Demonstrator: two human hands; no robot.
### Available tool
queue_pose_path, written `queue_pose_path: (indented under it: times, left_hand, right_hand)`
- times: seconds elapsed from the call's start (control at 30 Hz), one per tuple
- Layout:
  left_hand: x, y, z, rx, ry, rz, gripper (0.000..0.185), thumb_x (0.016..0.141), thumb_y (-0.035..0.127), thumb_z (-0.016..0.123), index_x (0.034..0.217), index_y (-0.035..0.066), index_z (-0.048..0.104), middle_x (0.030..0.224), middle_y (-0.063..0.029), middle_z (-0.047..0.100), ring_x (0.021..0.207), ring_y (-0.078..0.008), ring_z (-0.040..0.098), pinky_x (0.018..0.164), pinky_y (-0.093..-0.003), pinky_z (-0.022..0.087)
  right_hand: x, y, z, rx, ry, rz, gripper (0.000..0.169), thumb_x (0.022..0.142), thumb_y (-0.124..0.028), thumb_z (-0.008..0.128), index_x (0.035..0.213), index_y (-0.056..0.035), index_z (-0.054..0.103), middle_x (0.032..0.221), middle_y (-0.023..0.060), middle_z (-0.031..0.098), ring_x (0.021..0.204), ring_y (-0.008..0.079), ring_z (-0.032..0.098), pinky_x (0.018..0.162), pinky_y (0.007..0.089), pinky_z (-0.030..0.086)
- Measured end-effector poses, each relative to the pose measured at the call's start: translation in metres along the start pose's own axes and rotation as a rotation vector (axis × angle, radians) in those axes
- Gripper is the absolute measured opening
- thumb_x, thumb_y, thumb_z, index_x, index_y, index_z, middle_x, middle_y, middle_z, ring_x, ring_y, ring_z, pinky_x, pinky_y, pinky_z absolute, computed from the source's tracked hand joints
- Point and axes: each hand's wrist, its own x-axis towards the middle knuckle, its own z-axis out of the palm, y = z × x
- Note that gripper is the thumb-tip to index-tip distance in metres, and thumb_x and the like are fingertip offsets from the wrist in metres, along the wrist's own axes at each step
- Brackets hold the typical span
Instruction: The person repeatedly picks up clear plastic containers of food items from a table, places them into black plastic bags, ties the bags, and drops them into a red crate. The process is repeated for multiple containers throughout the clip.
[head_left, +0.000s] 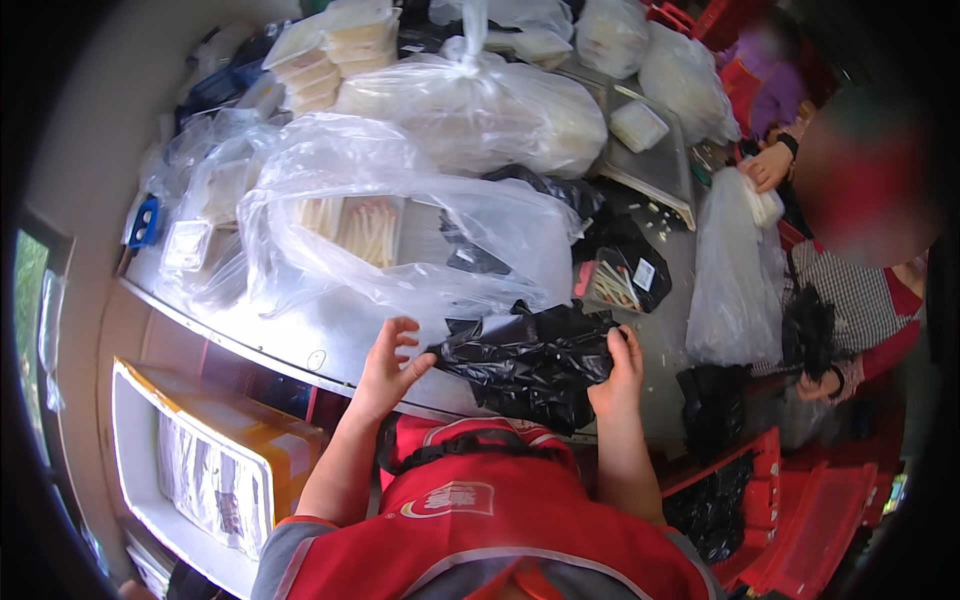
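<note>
A crumpled black plastic bag (536, 349) is stretched sideways at the table's near edge, in front of my red apron. My right hand (621, 369) grips its right end between thumb and fingers. At the other end is my left hand (391, 367), its fingers apart and curled, with the thumb tip at the bag's left corner. Just beyond the bag lies a large open clear plastic bag (337, 161), which holds trays of pale sticks (371, 229). To the right, a clear box of sticks with reddish ends (616, 285) rests on black plastic.
A knotted clear bag of packed trays (480, 112) and stacked trays (300, 64) stand farther back. At right a co-worker's hand (766, 166) holds a tray over an upright clear bag (731, 277). Below are a foam box (135, 465) and a red crate (765, 487).
</note>
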Motion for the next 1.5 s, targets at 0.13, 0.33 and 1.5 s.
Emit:
queue_pose_path:
  times: [0.13, 0.33, 1.5]
  left_hand:
    - [-0.008, 0.065, 0.007, 0.316, -0.058, 0.511, 0.081, 0.069, 0.022, 0.078, 0.133, 0.001, 0.033, 0.137, -0.0198, 0.037, 0.127, -0.0341, 0.037, 0.104, -0.0406, 0.032]
    - [-0.015, 0.008, -0.012, 0.09, 0.002, 0.216, 0.011, 0.079, 0.004, 0.063, 0.09, 0.001, 0.061, 0.095, -0.0129, 0.055, 0.091, -0.0285, 0.055, 0.079, -0.0358, 0.045]
    - [-0.02, -0.003, -0.045, -0.123, 0.127, -0.065, 0.016, 0.094, 0.011, 0.052, 0.094, -0.004, 0.058, 0.071, 0.0018, 0.051, 0.07, -0.0058, 0.042, 0.062, -0.0238, 0.039]
  right_hand:
    - [-0.017, 0.031, 0.043, -0.383, -0.39, 0.063, 0.005, 0.087, -0.009, 0.058, 0.086, -0.0043, 0.057, 0.077, -0.0029, 0.052, 0.07, 0.0047, 0.048, 0.064, 0.0197, 0.04]
    - [0.028, 0.055, 0.102, -0.824, -0.874, -0.095, 0.011, 0.091, -0.014, 0.058, 0.089, -0.0028, 0.058, 0.083, -0.001, 0.056, 0.074, 0.0039, 0.05, 0.065, 0.019, 0.041]
    - [-0.015, 0.052, 0.073, 0.996, -0.85, 0.954, 0.054, 0.093, -0.036, 0.049, 0.133, -0.0019, 0.039, 0.118, 0.0263, 0.045, 0.088, 0.0344, 0.057, 0.069, 0.0413, 0.051]
